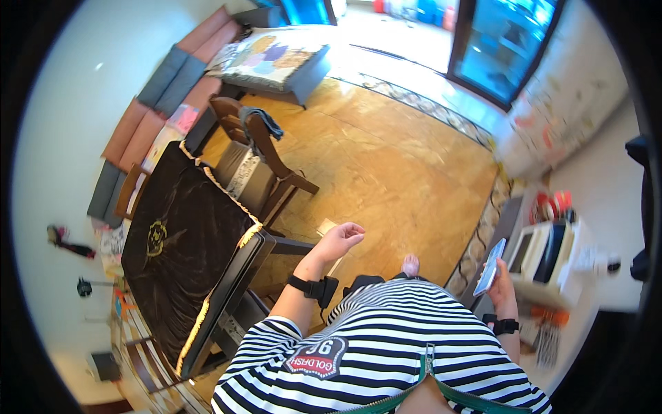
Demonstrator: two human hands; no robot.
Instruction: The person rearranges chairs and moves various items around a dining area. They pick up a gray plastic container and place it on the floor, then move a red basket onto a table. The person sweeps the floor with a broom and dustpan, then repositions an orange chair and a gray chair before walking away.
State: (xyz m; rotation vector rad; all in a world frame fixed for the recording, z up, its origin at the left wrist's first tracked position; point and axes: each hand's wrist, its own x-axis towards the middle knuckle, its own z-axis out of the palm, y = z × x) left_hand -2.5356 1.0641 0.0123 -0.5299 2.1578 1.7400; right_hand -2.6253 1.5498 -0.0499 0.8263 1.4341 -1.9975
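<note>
My left hand (341, 240) is held out over the floor beside the table, its fingers loosely curled with nothing visible between them. A black strap with a small device is around that wrist. My right hand (500, 287) grips a smartphone (490, 266) near the cabinet on the right, with the phone tilted and its bright face partly visible. Another black strap circles the right wrist. Close to my left arm stands a table with a dark velvet tablecloth (191, 227) edged in gold fringe.
A wooden chair (269, 139) with a cloth on its back stands by the table. Beyond are a sectional sofa (170, 77) and a covered low table (279, 57). A glass door (504, 46) is at the upper right, and a low cabinet (509, 222) bears a white appliance (548, 253).
</note>
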